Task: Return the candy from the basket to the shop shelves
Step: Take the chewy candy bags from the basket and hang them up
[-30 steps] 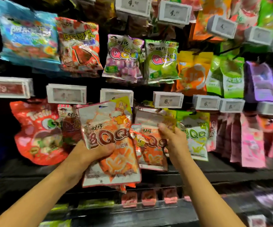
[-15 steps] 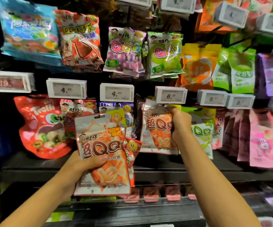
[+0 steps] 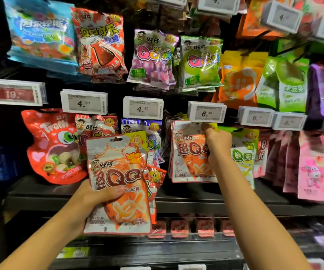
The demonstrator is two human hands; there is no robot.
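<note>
While left hand (image 3: 96,193) grips cola bags (image 3: 118,178), right hand (image 3: 216,142) pinches another (image 3: 190,152).

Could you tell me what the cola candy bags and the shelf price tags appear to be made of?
The cola candy bag in the left hand looks like thin glossy plastic film: it shines and creases. The bag in the right hand looks the same. The price tag seems rigid white plastic with a matte display, probably electronic.

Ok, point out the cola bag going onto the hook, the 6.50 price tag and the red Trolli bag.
cola bag (image 3: 191,152): head view, printed front.
6.50 price tag (image 3: 206,114): head view, digits.
red Trolli bag (image 3: 54,145): head view, front below the eye.
</note>
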